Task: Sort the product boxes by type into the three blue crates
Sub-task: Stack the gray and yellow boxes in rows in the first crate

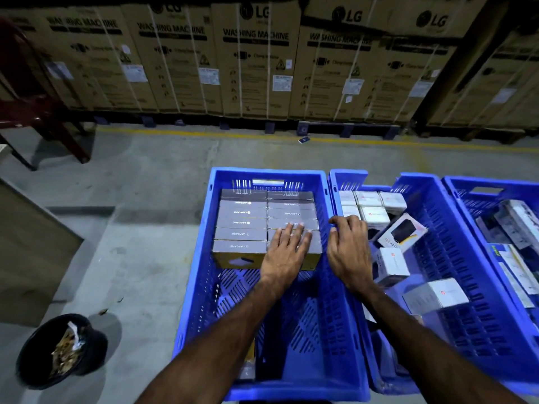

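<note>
Three blue crates stand side by side on the floor. The left crate (204,258) holds two neat rows of grey boxes (242,223) at its far end. My left hand (287,249) lies flat on the nearest grey box of the right row, fingers straight. My right hand (348,246) rests on the rim between the left and middle crates, fingers curled over the edge. The middle crate (455,258) holds white boxes (369,205) stacked at the back and several loose ones, plus a box with a black picture (404,233). The right crate (466,193) contains long white boxes (519,223).
A black bin (61,349) with scraps sits on the floor at the lower left. A wooden board (32,252) leans at the left. Large cardboard washing machine cartons (256,62) line the back behind a yellow floor line. A dark red chair (43,112) stands at the far left.
</note>
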Available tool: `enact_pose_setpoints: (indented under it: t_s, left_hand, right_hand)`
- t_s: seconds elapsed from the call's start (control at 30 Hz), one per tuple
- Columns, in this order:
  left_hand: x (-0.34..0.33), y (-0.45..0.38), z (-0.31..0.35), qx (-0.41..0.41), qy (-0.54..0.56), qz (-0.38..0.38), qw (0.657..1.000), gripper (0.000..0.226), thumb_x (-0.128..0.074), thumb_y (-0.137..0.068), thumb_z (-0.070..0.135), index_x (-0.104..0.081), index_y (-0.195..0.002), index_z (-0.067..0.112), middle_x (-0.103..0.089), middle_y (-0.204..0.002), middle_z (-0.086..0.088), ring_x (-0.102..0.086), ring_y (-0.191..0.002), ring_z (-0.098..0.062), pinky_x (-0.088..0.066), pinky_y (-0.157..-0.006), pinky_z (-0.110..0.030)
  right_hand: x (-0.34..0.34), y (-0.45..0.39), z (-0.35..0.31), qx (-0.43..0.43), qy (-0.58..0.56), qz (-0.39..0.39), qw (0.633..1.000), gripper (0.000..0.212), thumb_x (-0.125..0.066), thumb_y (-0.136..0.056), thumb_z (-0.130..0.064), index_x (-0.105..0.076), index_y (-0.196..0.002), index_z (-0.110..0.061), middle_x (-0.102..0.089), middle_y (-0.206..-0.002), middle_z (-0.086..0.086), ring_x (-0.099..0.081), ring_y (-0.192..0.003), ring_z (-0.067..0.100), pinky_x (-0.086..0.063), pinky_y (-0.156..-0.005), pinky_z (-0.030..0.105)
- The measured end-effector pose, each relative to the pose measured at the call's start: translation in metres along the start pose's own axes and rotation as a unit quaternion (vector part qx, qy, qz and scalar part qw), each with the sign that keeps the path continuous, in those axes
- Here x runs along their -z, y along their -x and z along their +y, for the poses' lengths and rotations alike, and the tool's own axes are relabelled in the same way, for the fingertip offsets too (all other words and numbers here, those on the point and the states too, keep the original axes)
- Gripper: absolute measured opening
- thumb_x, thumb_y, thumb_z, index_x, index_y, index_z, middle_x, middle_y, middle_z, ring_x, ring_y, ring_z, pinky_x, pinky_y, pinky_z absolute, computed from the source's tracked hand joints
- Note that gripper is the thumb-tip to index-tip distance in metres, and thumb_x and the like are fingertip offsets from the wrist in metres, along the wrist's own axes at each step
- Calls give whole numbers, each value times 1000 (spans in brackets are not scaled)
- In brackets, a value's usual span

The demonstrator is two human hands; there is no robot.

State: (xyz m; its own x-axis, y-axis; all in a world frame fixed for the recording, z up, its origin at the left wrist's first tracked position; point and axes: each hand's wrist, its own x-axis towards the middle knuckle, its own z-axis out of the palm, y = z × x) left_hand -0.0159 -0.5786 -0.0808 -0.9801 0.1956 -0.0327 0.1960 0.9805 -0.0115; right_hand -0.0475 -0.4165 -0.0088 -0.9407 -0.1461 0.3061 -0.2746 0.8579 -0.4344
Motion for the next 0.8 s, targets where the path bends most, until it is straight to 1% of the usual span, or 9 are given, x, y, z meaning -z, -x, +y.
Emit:
enact_pose_setpoints:
  t_s: [0.07,0.13,0.2,0.27,0.4,0.5,0.57,0.7,0.8]
  left_hand:
    - [11,8,2,11,15,-23,1000,89,-51,-104,22,12,-165,10,4,-174,-19,1,-161,-40,-5,-129,-54]
    - [26,27,4,6,47,-16,999,108,-68,-90,21,8,-165,6,-4,-173,-22,-5,-160,-41,-13,-129,-54]
    - [38,59,5,-27,97,20,995,100,-65,-82,17,-10,-165,4,-22,-169,-21,-20,-157,-39,-24,-127,-52]
    - [45,95,4,-43,136,30,989,83,-61,-88,21,-26,-162,11,-31,-164,-16,-31,-152,-35,-33,-124,-48]
    - [51,153,-25,-28,216,-109,970,76,-60,-98,48,-26,-163,26,-23,-164,-6,-34,-148,-28,-39,-119,-40]
    - [51,172,-48,-16,221,-242,945,87,-60,-91,66,-24,-162,32,-28,-161,-8,-38,-147,-32,-38,-118,-41]
    - [52,174,-59,1,230,-295,927,90,-60,-88,73,-26,-162,35,-37,-156,-7,-41,-146,-31,-38,-118,-39]
    - [63,175,-67,-23,227,-372,900,98,-67,-81,78,-34,-160,30,-51,-149,-8,-51,-137,-26,-45,-111,-37]
    - [65,176,-63,-32,203,-397,895,84,-73,-85,63,-42,-155,27,-58,-141,-9,-56,-131,-29,-47,-100,-33]
  right_hand:
    - [0,1,0,0,4,-1,1000,24,-48,-100,-19,-60,-120,-16,-53,-110,7,-47,-104,23,-51,-84,47]
    - [1,0,0,0,7,1,1000,23,-50,-100,-18,-61,-120,-16,-53,-110,7,-46,-105,24,-52,-84,48]
    - [0,-1,0,-3,5,0,1000,22,-50,-100,-18,-61,-119,-15,-54,-110,8,-46,-106,24,-51,-84,47]
    - [0,-1,1,-4,4,1,1000,22,-51,-99,-18,-61,-119,-15,-54,-111,8,-46,-107,25,-51,-84,46]
    - [1,-2,2,3,0,3,1000,23,-51,-98,-17,-63,-118,-12,-55,-111,11,-47,-107,27,-47,-86,43]
    - [2,-1,1,5,3,-3,1000,25,-50,-98,-17,-62,-119,-11,-56,-112,12,-47,-108,29,-45,-88,42]
    - [3,-2,0,2,4,-4,1000,25,-50,-98,-17,-62,-120,-11,-56,-113,13,-47,-109,29,-45,-89,41]
    - [4,-2,0,11,1,5,1000,25,-49,-97,-17,-62,-118,-10,-56,-111,14,-47,-108,32,-46,-91,47]
    - [3,0,0,10,3,0,1000,26,-48,-98,-19,-61,-119,-11,-56,-113,14,-47,-109,30,-46,-92,47]
